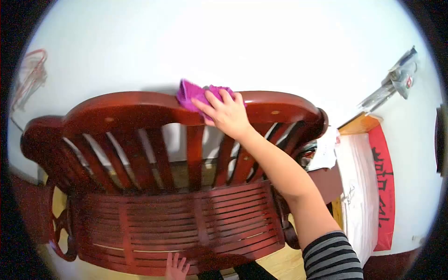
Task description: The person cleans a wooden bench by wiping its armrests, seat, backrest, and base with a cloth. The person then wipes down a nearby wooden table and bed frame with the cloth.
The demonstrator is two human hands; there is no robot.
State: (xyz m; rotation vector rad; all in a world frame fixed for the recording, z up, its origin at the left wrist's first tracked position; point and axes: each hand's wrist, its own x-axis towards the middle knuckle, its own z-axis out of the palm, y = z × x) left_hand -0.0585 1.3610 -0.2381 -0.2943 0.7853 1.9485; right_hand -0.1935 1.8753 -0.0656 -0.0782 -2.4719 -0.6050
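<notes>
A purple cloth [190, 94] lies bunched on the top rail of a dark red wooden bench [130, 103]. My right hand [227, 114] presses the cloth against the rail, its fingers curled over the fabric near the middle of the backrest. Low in the view, my left hand [177, 268] is held over the front edge of the slatted seat [163, 219], fingers spread and holding nothing. Whether it touches the seat I cannot tell.
A white wall [280, 46] rises behind the bench. To the right stand a white-covered surface [361, 186] and a red banner with black characters [383, 186]. Plastic-wrapped items [396, 79] hang on the right wall, and a bag [30, 79] hangs at left.
</notes>
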